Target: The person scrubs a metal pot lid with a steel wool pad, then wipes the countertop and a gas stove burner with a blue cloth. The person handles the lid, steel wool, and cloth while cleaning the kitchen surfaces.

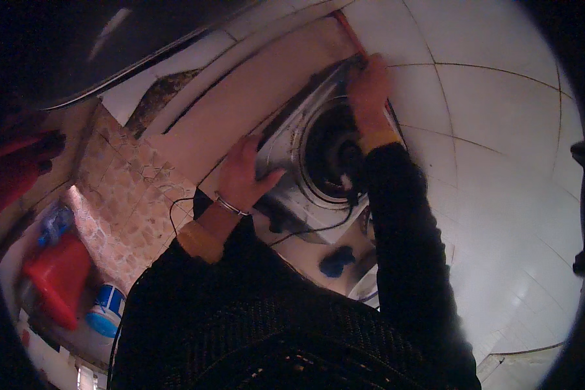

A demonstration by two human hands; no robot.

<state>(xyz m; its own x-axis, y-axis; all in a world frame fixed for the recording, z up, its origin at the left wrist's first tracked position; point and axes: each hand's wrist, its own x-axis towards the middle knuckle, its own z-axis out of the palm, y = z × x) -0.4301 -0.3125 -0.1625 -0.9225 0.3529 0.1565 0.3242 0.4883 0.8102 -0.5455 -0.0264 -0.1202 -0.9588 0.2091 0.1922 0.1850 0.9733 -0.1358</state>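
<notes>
My left hand (246, 175), with a metal bracelet at its wrist, lies at the near left edge of a metal unit (282, 146). Its thumb is spread from the fingers, and nothing shows in it. In the unit is a round dark recess (321, 151) with a metal rim; it looks like a stove burner. My right hand (370, 92) is over the unit's far right corner, beside the tiled wall. An orange-red strip (349, 31) runs up to its fingers, which are blurred; whether they grip it is unclear. A thin black cable (317, 230) crosses the unit's near side.
A pale pink counter surface (253, 92) borders the unit. White tiles (492, 161) cover the wall at right. Stone-patterned floor (126, 195), a red plastic container (63, 278) and a blue-and-white bucket (108, 309) are at lower left. A dark blue item (338, 262) lies near my body.
</notes>
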